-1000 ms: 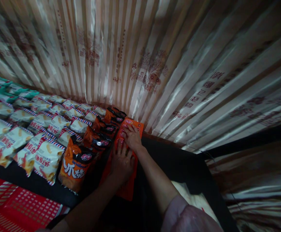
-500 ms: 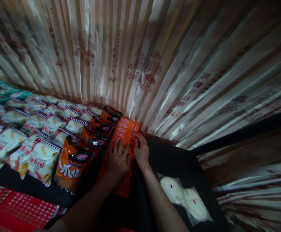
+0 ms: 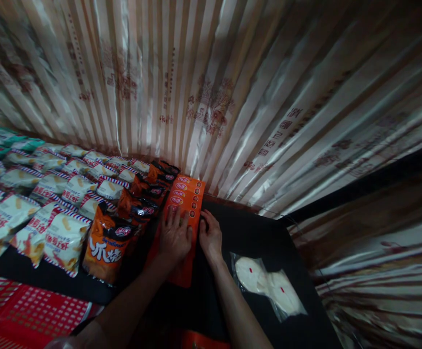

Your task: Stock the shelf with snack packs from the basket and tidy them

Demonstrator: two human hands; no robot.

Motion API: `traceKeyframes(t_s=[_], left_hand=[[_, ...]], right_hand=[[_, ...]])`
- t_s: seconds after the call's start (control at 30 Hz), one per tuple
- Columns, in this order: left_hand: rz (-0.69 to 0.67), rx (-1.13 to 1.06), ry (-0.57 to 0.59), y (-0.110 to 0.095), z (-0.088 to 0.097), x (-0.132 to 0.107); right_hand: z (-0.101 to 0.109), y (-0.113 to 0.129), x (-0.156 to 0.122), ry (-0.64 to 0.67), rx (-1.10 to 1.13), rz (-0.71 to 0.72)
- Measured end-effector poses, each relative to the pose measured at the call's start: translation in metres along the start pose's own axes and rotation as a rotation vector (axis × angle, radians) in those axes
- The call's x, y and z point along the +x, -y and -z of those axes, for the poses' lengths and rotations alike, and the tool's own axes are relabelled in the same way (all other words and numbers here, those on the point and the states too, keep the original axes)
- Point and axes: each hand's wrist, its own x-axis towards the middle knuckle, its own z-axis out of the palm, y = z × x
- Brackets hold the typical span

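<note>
My left hand (image 3: 175,236) lies palm down with its fingers spread on a row of flat orange packets (image 3: 187,196). The packets overlap so that only their top strips show, each with an oval logo and a small round picture. Beside their right edge is my right hand (image 3: 211,236), its fingers loosely bent and the tips against that edge; I see nothing held in it. Left of the packets stand puffy orange-and-black snack bags (image 3: 105,249) in a line.
White snack bags (image 3: 65,237) with striped edges fill the left, with green ones (image 3: 25,144) behind. A red plastic basket (image 3: 43,310) stands front left. Two clear-wrapped pale round items (image 3: 250,275) lie on the black table (image 3: 269,237). Printed, pleated sheeting (image 3: 211,87) hangs behind.
The view has shifted slightly. My right hand has slid a little down along the packets' right edge, and their edges look more even. My left hand stays flat on them.
</note>
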Motion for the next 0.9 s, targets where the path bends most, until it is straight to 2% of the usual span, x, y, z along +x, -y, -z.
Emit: traceKeyframes(t_s=[0.37, 0.57, 0.9], left_hand=[[0.009, 0.005, 0.049, -0.001, 0.009, 0.003], [0.039, -0.008, 0.093, -0.002, 0.013, 0.005], [0.008, -0.058, 0.042, 0.002, 0.005, 0.006]], right_hand=[[-0.004, -0.001, -0.003, -0.011, -0.014, -0.017], [-0.008, -0.004, -0.004, -0.060, -0.030, 0.055], [-0.010, -0.005, -0.003, -0.085, -0.038, 0.075]])
